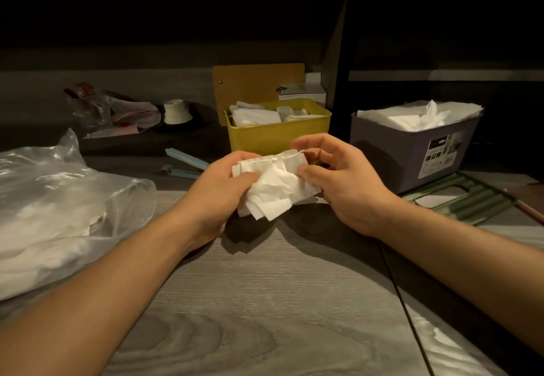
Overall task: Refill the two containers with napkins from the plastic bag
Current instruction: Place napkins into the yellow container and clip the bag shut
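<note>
A small bundle of white napkins (275, 185) hangs above the middle of the table, held between both hands. My left hand (219, 191) grips its left side with curled fingers, and my right hand (338, 182) pinches its right edge between thumb and fingers. Behind the hands stands a yellow container (276, 135) with napkins inside. To the right is a purple container (412, 154) heaped with white napkins. The clear plastic bag (59, 199) with more white napkins lies at the left.
A blue bag clip (184, 162) lies behind my left hand. A crumpled wrapper (103, 110) and a small white roll (176, 112) sit at the back left. A green slatted lid (462, 200) lies by the purple container. A brown board (256, 84) leans behind the yellow one.
</note>
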### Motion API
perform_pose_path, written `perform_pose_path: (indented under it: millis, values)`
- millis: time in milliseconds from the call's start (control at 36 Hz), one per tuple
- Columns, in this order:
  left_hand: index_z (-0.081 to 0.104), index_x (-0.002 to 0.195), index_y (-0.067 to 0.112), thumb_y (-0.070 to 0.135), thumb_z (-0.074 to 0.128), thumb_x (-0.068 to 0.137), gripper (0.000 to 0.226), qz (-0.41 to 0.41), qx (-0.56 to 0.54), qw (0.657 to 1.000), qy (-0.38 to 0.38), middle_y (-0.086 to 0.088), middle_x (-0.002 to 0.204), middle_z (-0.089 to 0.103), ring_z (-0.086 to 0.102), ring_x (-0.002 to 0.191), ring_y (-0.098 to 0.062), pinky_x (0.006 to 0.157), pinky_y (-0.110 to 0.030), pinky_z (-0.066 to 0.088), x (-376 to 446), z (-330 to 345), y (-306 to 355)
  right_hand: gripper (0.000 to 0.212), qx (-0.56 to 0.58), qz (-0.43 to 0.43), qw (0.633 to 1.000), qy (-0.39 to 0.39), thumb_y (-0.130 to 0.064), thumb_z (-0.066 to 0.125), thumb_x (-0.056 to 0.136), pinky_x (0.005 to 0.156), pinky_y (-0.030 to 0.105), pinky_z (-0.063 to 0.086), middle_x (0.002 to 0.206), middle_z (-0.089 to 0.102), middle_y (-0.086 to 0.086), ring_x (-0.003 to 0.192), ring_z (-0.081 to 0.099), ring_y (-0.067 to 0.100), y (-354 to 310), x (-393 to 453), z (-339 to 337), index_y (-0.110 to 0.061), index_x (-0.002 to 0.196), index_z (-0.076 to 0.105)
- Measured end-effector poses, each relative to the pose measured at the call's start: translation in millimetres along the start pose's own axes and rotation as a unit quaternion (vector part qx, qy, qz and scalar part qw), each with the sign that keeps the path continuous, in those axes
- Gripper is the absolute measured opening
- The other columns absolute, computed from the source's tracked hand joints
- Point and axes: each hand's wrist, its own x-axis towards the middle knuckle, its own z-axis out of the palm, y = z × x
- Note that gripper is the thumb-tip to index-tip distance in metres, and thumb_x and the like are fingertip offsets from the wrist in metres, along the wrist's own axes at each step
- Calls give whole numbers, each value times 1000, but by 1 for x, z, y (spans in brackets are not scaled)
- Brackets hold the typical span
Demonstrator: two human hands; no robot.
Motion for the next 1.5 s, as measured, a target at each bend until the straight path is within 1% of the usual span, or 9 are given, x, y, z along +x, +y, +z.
perform_pose_path:
  millis: [194,333,500,694,861,972,1111,1306,1500]
  values:
    - [69,114,19,38,56,100,26,-29,-38,999,10,-4,110,75,71,104,-21,93,-39,56,0,4,6,29,-22,-5,998,54,0,67,91,84,40,60,97,68,5,88,68,22,9,3,6,-26,105,69]
    - [64,118,24,22,72,91,29,-25,5,1000,-1,-8,112,72,72,98,-28,70,-45,61,-2,4,5,27,-13,1,999,53,1,64,93,82,40,61,101,68,11,93,70,29,12,4,6,-23,105,67]
    - [60,120,26,8,75,86,42,9,5,1000,-2,-2,116,68,70,100,-19,81,-36,62,-1,6,3,30,7,12,998,53,3,61,94,82,44,61,104,66,15,95,69,34,14,6,4,-24,107,66]
    - [61,123,25,-9,70,84,52,65,25,997,15,-4,116,68,72,98,-19,80,-38,62,1,6,-3,32,-105,-36,992,60,0,64,93,77,24,57,85,62,-5,79,61,8,14,9,2,-27,108,67]
    - [60,125,32,-7,65,87,55,103,51,993,-8,4,116,67,69,100,-14,74,-28,59,-3,3,-3,73,-137,-49,989,-23,-18,77,86,103,31,49,141,42,-5,126,51,12,10,7,-5,-45,142,40]
    - [57,127,36,-6,64,88,58,117,95,988,-19,5,115,65,68,99,-11,81,-34,62,-6,3,-1,92,-98,-38,991,-78,-16,80,83,97,31,56,142,42,-5,121,55,12,6,5,-8,-47,151,25]
    - [51,132,41,14,75,87,58,97,116,987,-51,10,123,59,64,106,-13,86,-37,60,-5,4,-1,79,-134,-43,985,-98,-10,75,87,91,18,51,127,53,-18,112,56,-4,5,4,-10,-39,149,35]
    - [45,135,43,-4,66,86,71,115,156,981,-22,12,127,56,61,109,-12,76,-23,54,-5,1,-1,71,-167,-35,982,-82,-10,63,93,103,31,51,138,48,-7,121,54,10,4,2,-13,-48,146,34]
    - [54,130,36,14,73,90,50,101,128,987,-7,11,119,63,67,101,-9,83,-34,60,-5,4,1,67,-153,-32,986,-51,-8,67,91,106,41,50,137,56,-11,125,55,13,10,5,-12,-40,144,42]
